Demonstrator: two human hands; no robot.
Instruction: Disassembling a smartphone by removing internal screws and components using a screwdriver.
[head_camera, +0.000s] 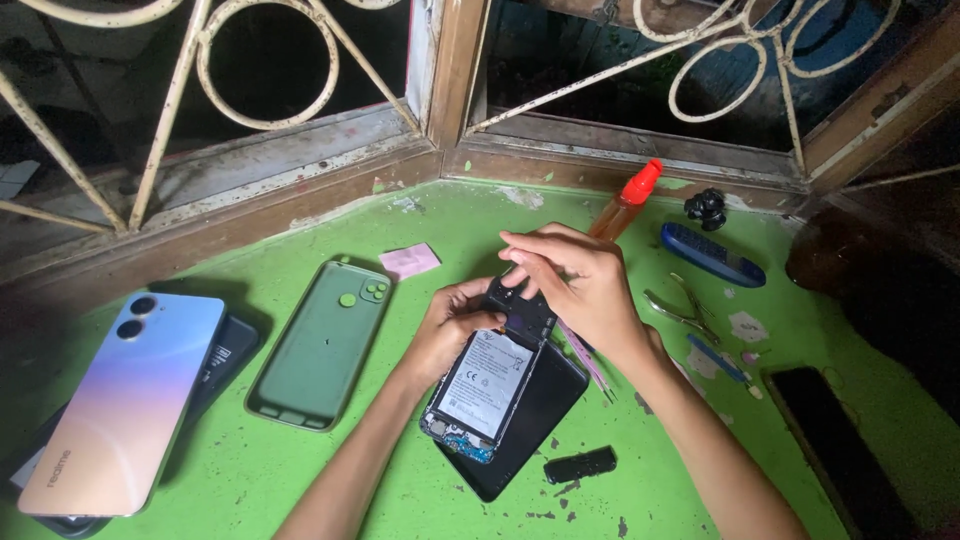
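Observation:
An opened phone with its battery and circuit board exposed lies tilted on a green table, resting on a dark panel. My left hand grips the phone's upper left edge. My right hand presses its fingertips on the black top section near the camera; whether it pinches a small part there is not visible.
A green phone case lies left, beside a gradient-coloured phone back on a dark device. A pink pad, red-capped bottle, blue oblong tool, tweezers, small black part and dark phone surround the work.

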